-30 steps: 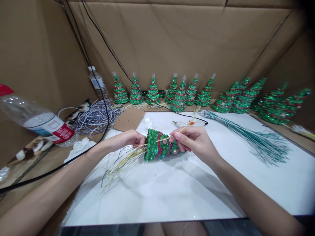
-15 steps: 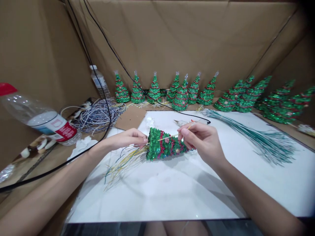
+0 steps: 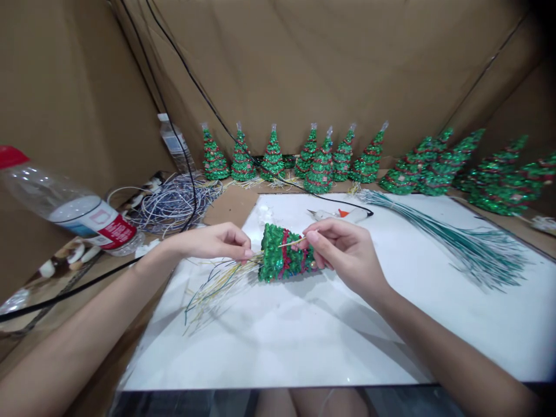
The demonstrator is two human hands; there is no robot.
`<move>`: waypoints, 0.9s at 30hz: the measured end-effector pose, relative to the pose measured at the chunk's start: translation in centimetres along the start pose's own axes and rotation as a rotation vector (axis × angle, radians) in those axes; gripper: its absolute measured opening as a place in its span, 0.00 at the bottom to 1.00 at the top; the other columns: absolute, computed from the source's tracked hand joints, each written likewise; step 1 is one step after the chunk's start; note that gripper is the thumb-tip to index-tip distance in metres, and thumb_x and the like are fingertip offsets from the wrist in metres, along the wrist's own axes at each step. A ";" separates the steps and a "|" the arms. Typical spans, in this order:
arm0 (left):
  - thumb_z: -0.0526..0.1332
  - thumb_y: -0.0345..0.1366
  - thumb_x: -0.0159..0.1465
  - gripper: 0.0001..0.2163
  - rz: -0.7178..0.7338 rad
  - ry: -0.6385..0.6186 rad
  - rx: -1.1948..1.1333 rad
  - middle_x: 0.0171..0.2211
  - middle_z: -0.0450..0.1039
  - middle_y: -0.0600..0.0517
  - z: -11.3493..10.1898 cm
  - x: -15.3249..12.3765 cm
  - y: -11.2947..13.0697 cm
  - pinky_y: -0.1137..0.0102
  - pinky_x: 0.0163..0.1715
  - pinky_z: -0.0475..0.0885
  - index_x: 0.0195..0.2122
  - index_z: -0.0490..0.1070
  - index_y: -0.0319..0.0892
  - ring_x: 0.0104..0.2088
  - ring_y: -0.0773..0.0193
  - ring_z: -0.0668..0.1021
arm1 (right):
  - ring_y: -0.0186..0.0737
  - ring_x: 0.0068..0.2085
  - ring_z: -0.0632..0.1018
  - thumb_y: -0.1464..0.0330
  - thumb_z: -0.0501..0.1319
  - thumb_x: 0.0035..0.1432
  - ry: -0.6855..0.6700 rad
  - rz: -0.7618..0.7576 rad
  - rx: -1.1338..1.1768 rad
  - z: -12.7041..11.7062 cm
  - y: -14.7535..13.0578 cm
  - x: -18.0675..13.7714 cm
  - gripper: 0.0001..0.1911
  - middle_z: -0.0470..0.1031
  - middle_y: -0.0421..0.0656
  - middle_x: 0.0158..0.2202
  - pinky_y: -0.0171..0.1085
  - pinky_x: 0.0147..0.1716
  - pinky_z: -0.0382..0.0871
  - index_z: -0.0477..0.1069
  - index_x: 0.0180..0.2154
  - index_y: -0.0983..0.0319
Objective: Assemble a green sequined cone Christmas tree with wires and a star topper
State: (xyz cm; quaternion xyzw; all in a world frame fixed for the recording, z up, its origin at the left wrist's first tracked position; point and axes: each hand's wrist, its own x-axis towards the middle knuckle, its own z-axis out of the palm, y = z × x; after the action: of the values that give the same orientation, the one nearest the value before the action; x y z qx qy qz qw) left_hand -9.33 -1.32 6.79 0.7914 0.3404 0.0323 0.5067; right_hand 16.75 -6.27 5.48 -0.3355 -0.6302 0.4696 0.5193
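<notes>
A small green beaded Christmas tree (image 3: 273, 258) with red garland lies on its side on the white board, its base facing left. Thin yellow, white and green wires (image 3: 212, 289) fan out from that base. My left hand (image 3: 228, 241) pinches some of these wires close to the base. Over the tree's upper part is my right hand (image 3: 341, 246), closed on a thin yellow wire (image 3: 292, 241) whose free end points left across the beads. The tree's tip is hidden behind my right hand.
A glue gun (image 3: 336, 214) lies behind the tree. To the right spreads a bundle of green and white wires (image 3: 452, 240). Finished trees (image 3: 272, 156) stand along the back. At left are a tangle of wire (image 3: 167, 202), a large bottle (image 3: 82, 217) and a black cable (image 3: 195, 197).
My right hand has moved left and slightly down along the wire, uncovering the glue gun. My left hand has shifted slightly left from the tree's base.
</notes>
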 end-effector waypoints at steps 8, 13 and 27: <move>0.58 0.45 0.63 0.17 -0.004 0.003 -0.124 0.20 0.57 0.57 0.6 0.6 -0.2 0.74 0.20 0.51 0.24 0.66 0.37 0.21 0.72 0.57 | 0.27 0.19 0.67 0.65 0.64 0.54 -0.046 0.094 -0.164 0.9 0.9 0.1 0.09 0.75 0.40 0.24 0.29 0.14 0.57 0.77 0.34 0.64; 0.58 0.43 0.62 0.16 0.000 0.006 -0.097 0.20 0.62 0.56 0.5 0.5 -0.3 0.75 0.21 0.53 0.23 0.67 0.36 0.21 0.72 0.60 | 0.31 0.26 0.72 0.68 0.63 0.56 -0.023 -0.144 -0.384 0.1 0.6 0.3 0.06 0.77 0.43 0.29 0.32 0.22 0.63 0.77 0.31 0.64; 0.55 0.39 0.64 0.12 0.091 0.137 -0.090 0.18 0.54 0.59 1.9 1.6 0.7 0.76 0.20 0.51 0.27 0.65 0.37 0.20 0.72 0.57 | 0.34 0.30 0.74 0.75 0.60 0.58 -0.098 -0.382 -0.547 1.0 1.2 0.6 0.05 0.74 0.44 0.31 0.34 0.29 0.67 0.76 0.34 0.65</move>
State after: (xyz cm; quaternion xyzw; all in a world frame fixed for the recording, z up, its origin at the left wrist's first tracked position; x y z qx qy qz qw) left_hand -7.01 -2.05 5.99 0.7784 0.3359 0.1245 0.5154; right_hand 15.57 -5.57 4.51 -0.3151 -0.8086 0.1931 0.4577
